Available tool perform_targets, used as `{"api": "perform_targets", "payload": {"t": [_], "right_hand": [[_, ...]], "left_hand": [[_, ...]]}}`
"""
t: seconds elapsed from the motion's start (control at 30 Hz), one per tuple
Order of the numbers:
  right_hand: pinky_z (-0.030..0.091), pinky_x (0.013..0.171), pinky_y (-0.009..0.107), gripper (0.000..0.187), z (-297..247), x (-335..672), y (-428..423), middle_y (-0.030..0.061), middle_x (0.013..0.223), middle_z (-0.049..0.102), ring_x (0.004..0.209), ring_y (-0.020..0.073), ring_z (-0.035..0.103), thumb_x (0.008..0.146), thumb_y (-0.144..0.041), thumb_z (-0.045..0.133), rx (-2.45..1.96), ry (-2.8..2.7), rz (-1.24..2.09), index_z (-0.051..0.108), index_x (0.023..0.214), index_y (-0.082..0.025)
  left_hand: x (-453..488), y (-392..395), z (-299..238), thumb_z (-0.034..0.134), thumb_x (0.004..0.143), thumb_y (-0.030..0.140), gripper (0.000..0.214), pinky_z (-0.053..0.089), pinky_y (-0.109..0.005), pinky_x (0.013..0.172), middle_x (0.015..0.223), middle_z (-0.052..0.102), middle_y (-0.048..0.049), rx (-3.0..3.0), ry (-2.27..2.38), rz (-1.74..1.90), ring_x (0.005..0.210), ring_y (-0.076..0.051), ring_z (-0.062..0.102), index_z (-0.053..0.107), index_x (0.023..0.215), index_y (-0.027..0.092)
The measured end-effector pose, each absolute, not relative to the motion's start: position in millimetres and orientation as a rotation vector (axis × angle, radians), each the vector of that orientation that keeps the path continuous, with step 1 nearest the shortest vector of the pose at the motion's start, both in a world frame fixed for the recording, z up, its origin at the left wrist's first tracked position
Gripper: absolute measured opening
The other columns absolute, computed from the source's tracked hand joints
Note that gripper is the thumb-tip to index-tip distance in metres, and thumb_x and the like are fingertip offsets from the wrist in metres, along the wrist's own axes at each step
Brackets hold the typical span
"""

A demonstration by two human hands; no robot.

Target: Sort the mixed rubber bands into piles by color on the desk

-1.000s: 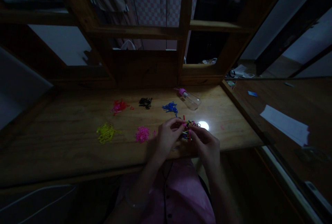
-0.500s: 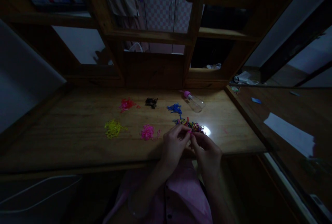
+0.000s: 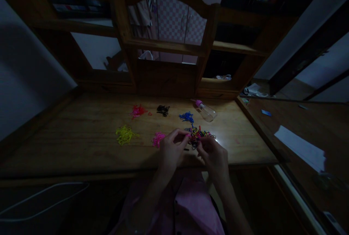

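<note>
My left hand (image 3: 170,149) pinches a pink rubber band (image 3: 188,135) between thumb and fingertips, just left of a mixed-colour pile of rubber bands (image 3: 195,133). At the pile's near right side, my right hand (image 3: 215,155) has its thumb and fingers closed together; whatever they grip is too small to make out. Partly behind my left hand lies a pink heap of bands (image 3: 157,140). Further back are a blue heap (image 3: 187,116) and a black heap (image 3: 163,110). Red bands (image 3: 138,110) and yellow bands (image 3: 124,134) lie to the left.
A clear bottle with a pink cap (image 3: 207,113) lies on its side behind the mixed pile. The wooden desk (image 3: 89,129) has a shelf unit (image 3: 166,75) along its back. To the right, white papers (image 3: 301,148) rest on another brown surface.
My hands have moved apart, the left one shifting left with the pink band, the right staying by the mixed pile. The camera view has shifted slightly.
</note>
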State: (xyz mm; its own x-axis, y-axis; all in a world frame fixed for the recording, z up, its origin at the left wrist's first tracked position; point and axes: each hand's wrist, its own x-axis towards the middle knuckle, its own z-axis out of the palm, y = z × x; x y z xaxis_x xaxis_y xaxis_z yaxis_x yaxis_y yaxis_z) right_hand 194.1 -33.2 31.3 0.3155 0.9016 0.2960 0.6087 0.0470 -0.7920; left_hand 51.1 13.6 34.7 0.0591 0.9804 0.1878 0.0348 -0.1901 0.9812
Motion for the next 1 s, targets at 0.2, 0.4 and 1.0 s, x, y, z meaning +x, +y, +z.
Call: {"api": "perform_targets", "payload": {"t": [0.2,0.4,1.0], "right_hand": [[0.047,0.058,0.022,0.008,53,184,41,0.0034,0.073,0.071,0.063,0.015,0.067,0.081,-0.02,0.058,-1.583,-1.679,0.347,0.065,0.082,-0.018],[0.04,0.053,0.019,0.01,55,141,128,0.0046,0.064,0.069,0.055,0.0124,0.063,0.075,-0.009,0.059,-1.551,-1.951,0.463,0.068,0.072,-0.014],[0.051,0.061,0.022,0.023,43,141,72,0.0045,0.077,0.075,0.068,0.0172,0.071,0.082,-0.012,0.057,-1.374,-2.024,0.821,0.076,0.092,-0.019]], "left_hand": [[-16,38,19,0.07,0.073,0.03,0.013,0.056,-0.025,0.066,0.078,0.073,-0.0021,1.396,1.378,1.219,0.071,-0.017,0.071,0.07,0.079,0.018],[-57,41,10,0.069,0.07,0.024,0.013,0.057,-0.028,0.069,0.081,0.074,-0.005,1.431,1.436,1.117,0.07,-0.018,0.071,0.071,0.08,0.016],[-56,42,8,0.057,0.078,0.011,0.023,0.059,-0.032,0.075,0.096,0.073,-0.0074,1.638,1.442,1.019,0.081,-0.019,0.071,0.072,0.094,0.018]]}}
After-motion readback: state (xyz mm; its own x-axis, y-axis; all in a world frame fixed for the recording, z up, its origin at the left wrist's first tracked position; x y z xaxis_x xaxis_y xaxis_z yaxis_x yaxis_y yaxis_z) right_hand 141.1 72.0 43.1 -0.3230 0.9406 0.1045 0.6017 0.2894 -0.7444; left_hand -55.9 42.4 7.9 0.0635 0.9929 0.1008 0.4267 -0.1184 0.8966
